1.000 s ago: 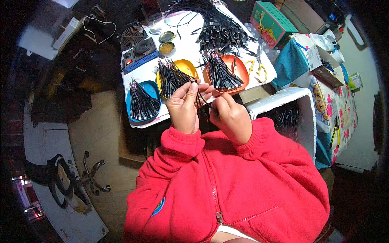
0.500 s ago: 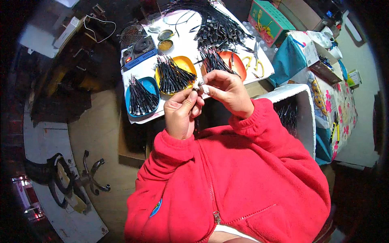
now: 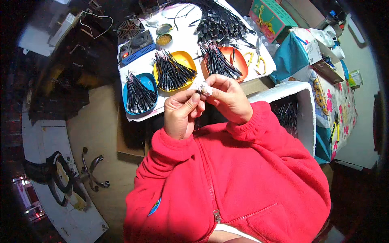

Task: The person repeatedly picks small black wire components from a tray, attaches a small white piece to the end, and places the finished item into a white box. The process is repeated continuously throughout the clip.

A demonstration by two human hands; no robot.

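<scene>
Centre of frame: the left hand's (image 3: pixel 181 114) grip pinches a dark cable end (image 3: pixel 198 92); the right hand (image 3: pixel 230 99) meets it from the right, its own hold too obscured to tell.

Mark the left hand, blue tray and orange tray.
Left hand (image 3: pixel 180 114): head view, middle of the hand.
Blue tray (image 3: pixel 150 80): head view, bare inside, upper right.
Orange tray (image 3: pixel 240 62): head view, bare inside, right part.
</scene>
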